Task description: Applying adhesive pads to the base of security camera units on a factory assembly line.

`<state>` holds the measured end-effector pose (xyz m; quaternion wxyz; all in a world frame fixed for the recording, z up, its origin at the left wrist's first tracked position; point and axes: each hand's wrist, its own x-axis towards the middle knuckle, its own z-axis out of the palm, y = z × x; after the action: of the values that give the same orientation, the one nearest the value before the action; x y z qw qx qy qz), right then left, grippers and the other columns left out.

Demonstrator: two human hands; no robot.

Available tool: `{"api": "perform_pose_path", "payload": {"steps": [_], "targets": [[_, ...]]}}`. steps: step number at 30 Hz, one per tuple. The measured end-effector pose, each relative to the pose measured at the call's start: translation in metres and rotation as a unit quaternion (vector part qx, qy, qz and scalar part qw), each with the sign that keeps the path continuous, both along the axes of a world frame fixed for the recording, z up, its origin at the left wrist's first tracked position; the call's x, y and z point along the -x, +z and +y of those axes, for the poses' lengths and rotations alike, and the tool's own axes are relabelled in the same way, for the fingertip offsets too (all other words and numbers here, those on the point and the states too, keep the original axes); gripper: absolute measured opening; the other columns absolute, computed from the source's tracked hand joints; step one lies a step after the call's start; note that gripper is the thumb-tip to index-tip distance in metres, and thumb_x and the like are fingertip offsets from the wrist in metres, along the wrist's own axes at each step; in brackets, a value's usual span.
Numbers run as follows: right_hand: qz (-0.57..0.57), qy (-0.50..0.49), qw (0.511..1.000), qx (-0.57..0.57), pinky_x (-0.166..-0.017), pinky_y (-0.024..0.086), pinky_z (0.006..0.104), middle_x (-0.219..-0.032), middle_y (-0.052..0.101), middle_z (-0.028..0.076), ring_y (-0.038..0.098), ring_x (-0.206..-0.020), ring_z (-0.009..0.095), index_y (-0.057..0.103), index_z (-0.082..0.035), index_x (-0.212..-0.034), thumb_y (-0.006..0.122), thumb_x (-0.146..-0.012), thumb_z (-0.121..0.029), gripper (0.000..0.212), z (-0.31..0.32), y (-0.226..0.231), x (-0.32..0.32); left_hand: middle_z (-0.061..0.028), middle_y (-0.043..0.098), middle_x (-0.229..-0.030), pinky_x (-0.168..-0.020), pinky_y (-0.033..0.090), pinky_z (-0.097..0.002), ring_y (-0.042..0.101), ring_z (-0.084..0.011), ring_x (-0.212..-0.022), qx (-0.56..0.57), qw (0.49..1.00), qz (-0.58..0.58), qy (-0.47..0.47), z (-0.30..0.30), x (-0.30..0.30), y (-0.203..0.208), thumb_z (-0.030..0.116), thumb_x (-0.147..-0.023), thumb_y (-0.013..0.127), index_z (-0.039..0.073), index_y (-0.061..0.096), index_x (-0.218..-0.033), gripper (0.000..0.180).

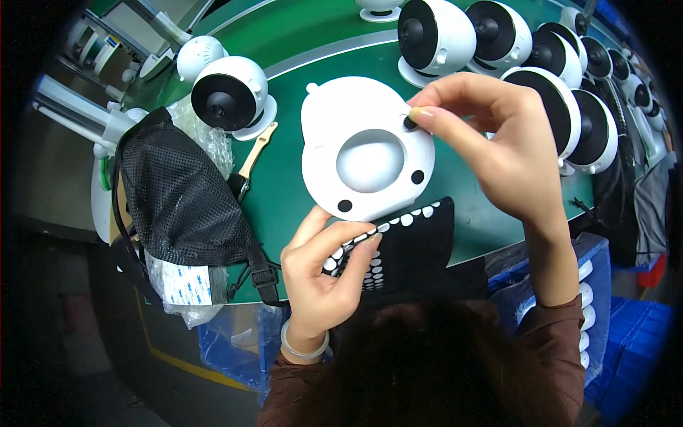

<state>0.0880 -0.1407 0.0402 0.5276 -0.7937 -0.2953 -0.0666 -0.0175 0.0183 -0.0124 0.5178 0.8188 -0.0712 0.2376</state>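
A white round-bodied camera (341,99) lies on the green table with the underside of its base toward me; the base has a large round hollow. Black round pads (417,176) sit on the base at the lower right and lower left. My right hand (498,135) is closed, thumb and index finger pinching another black round pad (409,123) against the base's upper right. Between the fingers of my left hand (324,274) is a black sheet of round pads (416,242) dotted with white circles. The left fingertips reach the base's lower edge.
Several white cameras with black fronts (435,35) crowd the right back; another camera (231,96) stands at the left. A black mesh bag (178,192) and a wooden-handled brush (257,151) lie left. Blue crates (633,349) stand below the table's right edge.
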Motion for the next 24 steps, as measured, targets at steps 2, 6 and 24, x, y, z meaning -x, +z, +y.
{"api": "perform_pose_path", "payload": {"steps": [2,6,24], "targets": [[-0.004,-0.004,1.0,0.01,-0.065,0.046,0.0194,-0.076,0.063,0.005,0.059,-0.071,0.01,0.062,0.002,-0.082,0.062,-0.077,-0.01,0.013,0.0024,0.0028,0.0022,-0.015,0.06,-0.088,-0.066,0.045,-0.0253,0.061,-0.021,-0.076,-0.013,1.0,-0.01,0.008,-0.002,-0.0009,0.0007,-0.009,-0.064,0.062,-0.004,0.062,-0.078,0.015],[-0.035,-0.016,0.999,0.008,-0.062,0.046,0.0179,-0.072,0.061,0.004,0.058,-0.066,0.008,0.061,0.002,-0.081,0.062,-0.077,-0.01,0.013,0.003,0.0019,0.0016,-0.0152,0.06,-0.088,-0.066,0.046,-0.0253,0.061,-0.0212,-0.075,-0.001,1.0,-0.013,0.002,-0.0023,-0.0029,0.0022,-0.009,-0.063,0.062,-0.004,0.062,-0.078,0.016],[0.024,-0.021,0.999,0.019,-0.063,0.046,0.018,-0.071,0.061,0.004,0.058,-0.064,0.007,0.061,0.002,-0.079,0.062,-0.077,-0.009,0.011,-0.0015,0.0087,0.0061,-0.0136,0.06,-0.084,-0.064,0.045,-0.0241,0.061,-0.0203,-0.072,0.001,1.0,-0.017,-0.012,-0.0021,-0.0063,0.0028,-0.01,-0.062,0.062,-0.004,0.061,-0.078,0.017]]}}
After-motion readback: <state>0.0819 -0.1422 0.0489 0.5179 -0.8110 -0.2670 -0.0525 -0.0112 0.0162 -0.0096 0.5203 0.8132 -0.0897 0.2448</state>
